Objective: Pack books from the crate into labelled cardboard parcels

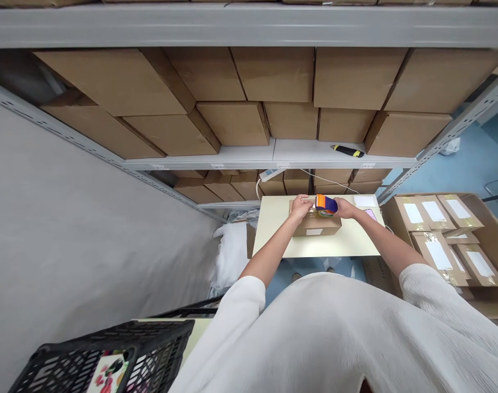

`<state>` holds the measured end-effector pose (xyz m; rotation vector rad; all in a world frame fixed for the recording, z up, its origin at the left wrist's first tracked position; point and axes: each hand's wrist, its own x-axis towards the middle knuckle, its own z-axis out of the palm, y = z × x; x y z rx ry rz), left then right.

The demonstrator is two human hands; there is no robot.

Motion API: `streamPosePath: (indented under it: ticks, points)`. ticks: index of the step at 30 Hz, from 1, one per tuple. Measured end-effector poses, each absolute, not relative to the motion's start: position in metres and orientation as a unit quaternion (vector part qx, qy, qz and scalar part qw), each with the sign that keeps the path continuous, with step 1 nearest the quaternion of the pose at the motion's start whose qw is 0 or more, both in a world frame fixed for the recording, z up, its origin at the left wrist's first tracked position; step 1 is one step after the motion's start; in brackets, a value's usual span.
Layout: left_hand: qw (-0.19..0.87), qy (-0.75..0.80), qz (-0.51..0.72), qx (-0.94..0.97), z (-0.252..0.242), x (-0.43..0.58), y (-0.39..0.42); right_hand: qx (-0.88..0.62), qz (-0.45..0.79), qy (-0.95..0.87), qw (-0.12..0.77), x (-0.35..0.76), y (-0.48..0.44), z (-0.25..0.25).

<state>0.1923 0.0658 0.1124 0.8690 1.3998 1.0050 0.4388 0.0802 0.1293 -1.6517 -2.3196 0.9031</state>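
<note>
A small cardboard box (319, 222) with a white label on its near side lies on the pale yellow table (273, 240). My right hand (344, 208) is closed around a tape dispenser (326, 204), blue and orange, which sits over the top of the box. At the box's left end is my left hand (301, 207), fingers bent and drawn together close to the dispenser's orange front. What those fingers pinch, if anything, is too small to make out. A strip of tape shows on the box top.
A shelf rack (241, 162) packed with cardboard boxes rises behind the table. A yellow-black utility knife (348, 151) lies on it. A power strip (272, 174) hangs below. Right stands a large carton (492, 240) of labelled boxes; a black crate (150, 341) is lower left.
</note>
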Motion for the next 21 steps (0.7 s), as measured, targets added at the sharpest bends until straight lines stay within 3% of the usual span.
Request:
streamPosePath:
  ticks: [21]
  points:
    - [0.499,0.665,0.468,0.301,0.093,0.128,0.055,-0.472,0.307,-0.825,0.046,0.395,0.090,0.154]
